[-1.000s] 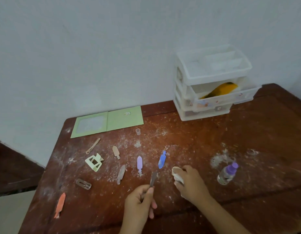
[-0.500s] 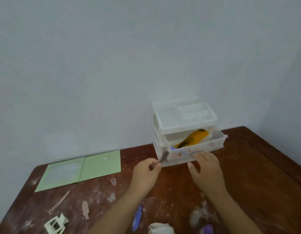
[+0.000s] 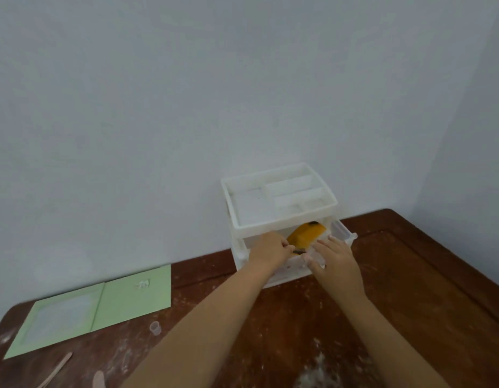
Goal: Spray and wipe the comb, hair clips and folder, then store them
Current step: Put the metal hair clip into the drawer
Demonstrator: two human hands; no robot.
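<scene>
While the left hand (image 3: 270, 252) reaches over the front lip of the pulled-out drawer (image 3: 342, 232), its fingertips pinch a small dark hair clip (image 3: 299, 250), tip pointing toward 3 o'clock and poised just above the drawer's interior; the pinch looks chosen so the clip can be let go cleanly inside. Right hand (image 3: 336, 257) lies with relaxed, nearly straight fingers on the drawer's front wall, holding nothing, likely steadying the light plastic organizer (image 3: 279, 208) so it won't slide back toward the wall. Orange comb (image 3: 305, 233) already lies in that drawer, at 12 o'clock from the clip, so this drawer seems the store for cleaned items. Top tray of the organizer shows bare compartments. Green folder (image 3: 108, 303) lies open flat at 9 o'clock, well apart from the organizer, against the wall. Two pale clips (image 3: 56, 368) (image 3: 98, 379) sit at 7 o'clock near the frame's bottom edge; a small clear cap (image 3: 155, 328) stands just beside the folder's near edge. Brown table (image 3: 410, 275) carries white powdery residue. Judgement: storing is under way, with the folder and several clips yet to go.
</scene>
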